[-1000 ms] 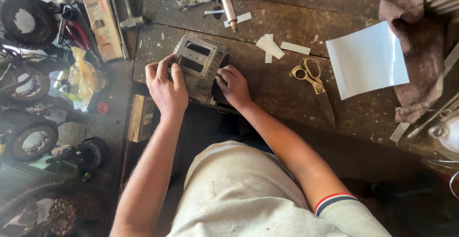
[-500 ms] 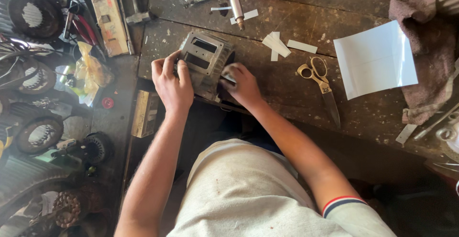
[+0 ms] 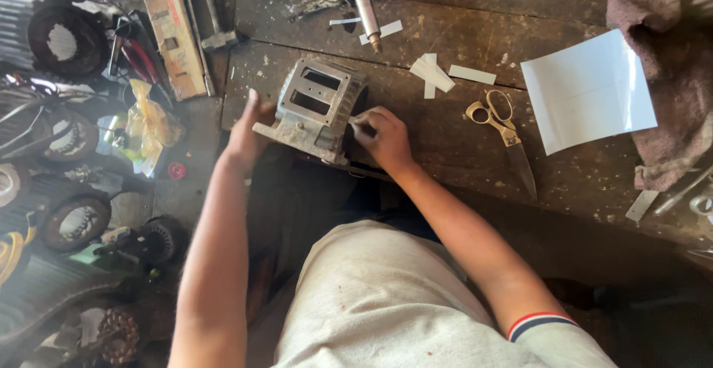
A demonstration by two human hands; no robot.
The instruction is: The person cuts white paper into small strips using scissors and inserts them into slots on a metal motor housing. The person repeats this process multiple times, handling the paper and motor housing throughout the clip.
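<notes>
Grey metal housing [image 3: 316,108], ribbed on its side and cut with two rectangular windows on its top face, sits at the near edge of the worn wooden tabletop [image 3: 445,34], just left of the middle of the head view. At its nine o'clock the left hand [image 3: 249,130] lies flat against the housing's side, fingers [image 3: 252,101] stretched out and loose, pressing rather than clasping. At its three o'clock the right hand [image 3: 382,138] touches the other side with fingers [image 3: 364,124] curled in tight at the housing's edge; whether they pinch anything small I cannot tell. Farther toward three o'clock lie yellow-handled scissors [image 3: 501,126], and beyond them a white sheet [image 3: 587,89] beside a brown rag [image 3: 668,56]. At one o'clock rest white paper strips [image 3: 434,75]; at twelve o'clock, a metal shaft [image 3: 364,0]. Dark round parts [image 3: 63,41] clutter the floor at nine o'clock.
</notes>
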